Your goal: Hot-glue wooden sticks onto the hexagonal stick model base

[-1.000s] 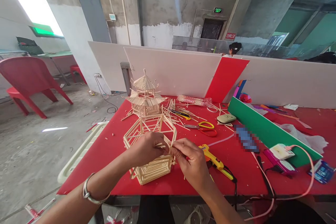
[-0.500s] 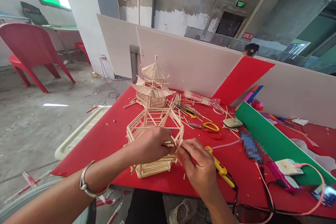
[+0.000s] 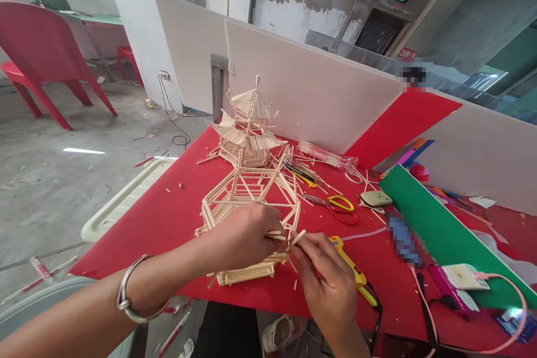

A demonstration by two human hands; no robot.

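Note:
A hexagonal frame of thin wooden sticks [image 3: 247, 196] stands at the near edge of the red table [image 3: 168, 224]. My left hand [image 3: 241, 238] is closed over the frame's near right corner, fingers wrapped round its sticks. My right hand [image 3: 325, 279] pinches a short wooden stick [image 3: 297, 238] against that same corner. Behind the frame stands a finished stick pagoda [image 3: 249, 126] with tiered roofs.
A yellow glue gun [image 3: 350, 268] lies just right of my right hand, its black cord running off the edge. Scissors [image 3: 335, 207], a utility knife [image 3: 300, 173], loose sticks and a bagged bundle [image 3: 327, 158] lie behind. A green board [image 3: 444, 235] leans at the right. White panels [image 3: 310, 89] back the table.
The view has shifted down and left, so the table sits further right. My hands stay at the frame's near right corner; the short stick in my right fingers now tilts up at it.

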